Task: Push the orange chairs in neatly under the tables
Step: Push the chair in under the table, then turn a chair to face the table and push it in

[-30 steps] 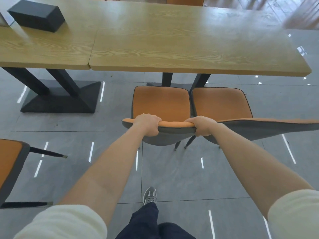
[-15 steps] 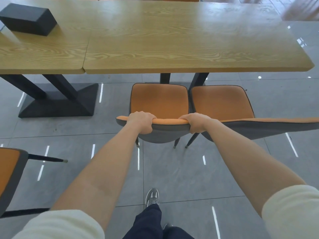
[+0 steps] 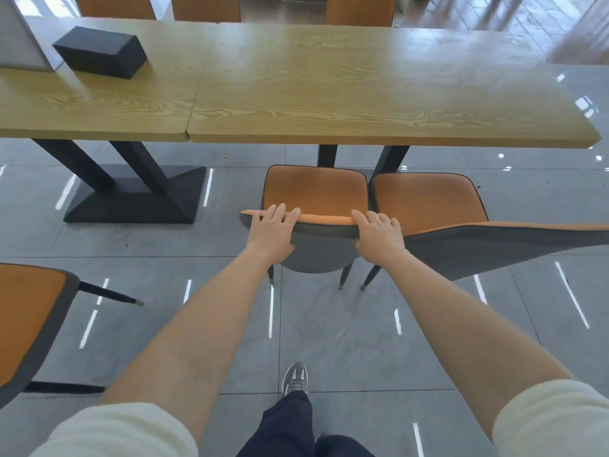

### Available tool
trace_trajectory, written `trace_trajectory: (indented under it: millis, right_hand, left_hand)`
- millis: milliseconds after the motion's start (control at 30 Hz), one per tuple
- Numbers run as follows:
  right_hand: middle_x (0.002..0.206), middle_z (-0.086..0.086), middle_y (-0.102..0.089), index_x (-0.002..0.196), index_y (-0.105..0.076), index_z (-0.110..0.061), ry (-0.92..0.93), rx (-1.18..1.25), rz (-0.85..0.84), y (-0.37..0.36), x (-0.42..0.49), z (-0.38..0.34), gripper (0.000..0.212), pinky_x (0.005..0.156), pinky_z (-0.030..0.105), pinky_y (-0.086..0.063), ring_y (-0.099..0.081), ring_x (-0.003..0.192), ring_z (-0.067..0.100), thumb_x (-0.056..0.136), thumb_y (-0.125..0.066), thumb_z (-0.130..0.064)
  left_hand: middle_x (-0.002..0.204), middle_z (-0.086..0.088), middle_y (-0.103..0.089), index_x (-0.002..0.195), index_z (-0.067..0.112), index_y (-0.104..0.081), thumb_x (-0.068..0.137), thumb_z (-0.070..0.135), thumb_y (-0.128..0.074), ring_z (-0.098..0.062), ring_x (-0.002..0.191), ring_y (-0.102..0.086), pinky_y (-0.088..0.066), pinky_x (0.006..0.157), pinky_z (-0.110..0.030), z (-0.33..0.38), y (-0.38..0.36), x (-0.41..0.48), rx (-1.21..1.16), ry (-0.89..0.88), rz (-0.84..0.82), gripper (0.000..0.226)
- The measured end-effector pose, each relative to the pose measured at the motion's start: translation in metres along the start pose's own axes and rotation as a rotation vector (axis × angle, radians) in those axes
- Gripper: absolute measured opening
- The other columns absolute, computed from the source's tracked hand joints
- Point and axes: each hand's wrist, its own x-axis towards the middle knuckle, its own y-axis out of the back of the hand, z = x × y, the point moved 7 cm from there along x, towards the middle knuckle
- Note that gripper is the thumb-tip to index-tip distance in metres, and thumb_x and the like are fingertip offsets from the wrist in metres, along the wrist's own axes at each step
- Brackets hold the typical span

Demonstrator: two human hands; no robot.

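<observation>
An orange chair [image 3: 316,189] with a grey back stands in front of me, the front edge of its seat just short of the edge of the wooden table [image 3: 362,94]. My left hand [image 3: 272,229] lies on the left end of its backrest top, fingers stretched flat over the edge. My right hand [image 3: 379,232] lies the same way on the right end. A second orange chair [image 3: 428,199] stands touching it on the right, turned at an angle. A third orange chair [image 3: 26,318] stands out on the floor at the far left, away from the left table [image 3: 99,107].
A black box [image 3: 99,52] and a white stand [image 3: 16,37] sit on the left table. Dark table bases [image 3: 131,199] rest on the grey tiled floor. More orange chairs [image 3: 204,8] line the far side. My shoe [image 3: 295,379] is below the chair.
Both hands went from clenched around the backrest top to fingers uncurled and flat on it. The view has pulled back and up, showing more of the tabletops.
</observation>
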Motion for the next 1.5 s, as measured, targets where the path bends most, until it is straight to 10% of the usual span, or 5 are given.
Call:
trace_trajectory:
  millis: [300, 833, 1500]
  right_hand:
    - [0.157, 0.009, 0.017, 0.146, 0.018, -0.018, 0.105, 0.037, -0.088, -0.026, -0.06, -0.054, 0.09, 0.116, 0.051, 0.002, 0.013, 0.145, 0.028, 0.091, -0.045, -0.052]
    - [0.154, 0.007, 0.027, 0.14, 0.029, -0.016, 0.418, -0.014, 0.043, -0.008, -0.198, -0.245, 0.09, 0.116, 0.044, 0.007, 0.02, 0.143, 0.027, 0.094, -0.042, -0.046]
    - [0.155, 0.009, 0.024, 0.142, 0.026, -0.015, 0.745, -0.035, -0.046, -0.099, -0.316, -0.729, 0.097, 0.118, 0.046, 0.002, 0.016, 0.144, 0.028, 0.091, -0.049, -0.048]
  left_hand:
    - [0.16, -0.008, 0.003, 0.15, 0.019, 0.003, 0.092, 0.044, -0.048, -0.024, 0.148, 0.001, -0.009, 0.118, -0.049, -0.022, -0.021, -0.088, -0.053, 0.15, -0.09, 0.081]
    - [0.16, -0.008, 0.01, 0.149, 0.016, 0.008, 0.094, 0.046, -0.044, -0.025, 0.148, 0.005, -0.005, 0.118, -0.048, -0.149, -0.02, -0.326, -0.051, 0.451, 0.0, 0.082]
    - [0.16, -0.008, 0.009, 0.149, 0.019, 0.009, 0.09, 0.053, -0.047, -0.026, 0.147, 0.006, -0.008, 0.118, -0.05, -0.509, -0.089, -0.634, -0.086, 0.736, 0.035, 0.088]
